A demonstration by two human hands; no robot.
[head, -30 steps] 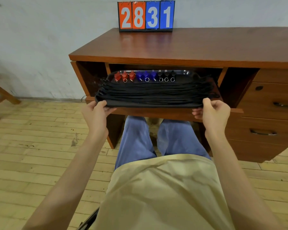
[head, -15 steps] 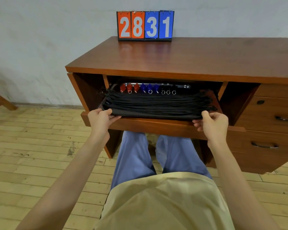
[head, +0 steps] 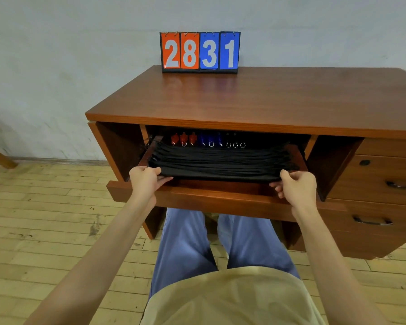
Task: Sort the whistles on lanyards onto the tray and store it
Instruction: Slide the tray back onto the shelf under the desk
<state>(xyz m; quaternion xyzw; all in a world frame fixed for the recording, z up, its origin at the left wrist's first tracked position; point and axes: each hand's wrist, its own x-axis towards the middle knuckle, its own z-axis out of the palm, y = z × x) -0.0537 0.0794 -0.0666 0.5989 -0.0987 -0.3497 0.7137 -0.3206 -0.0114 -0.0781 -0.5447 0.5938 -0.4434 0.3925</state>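
Black lanyards [head: 220, 161] covered the tray [head: 218, 177], whose near corners the left hand [head: 144, 180] and right hand [head: 297, 187] held, each grip pinched on its rim. It sat in the open drawer [head: 220, 202] under the desk [head: 256, 99], whistles [head: 208, 140] at the back. Storing seemed underway; next, probably release it and push the drawer shut.

Your left hand [head: 145, 181] and right hand [head: 297, 187] grip the near edge of the tray [head: 220, 177] inside the open desk drawer [head: 220, 202], black lanyards [head: 220, 159] piled on it, red whistles [head: 183, 138] at the back under the desktop [head: 267, 102].
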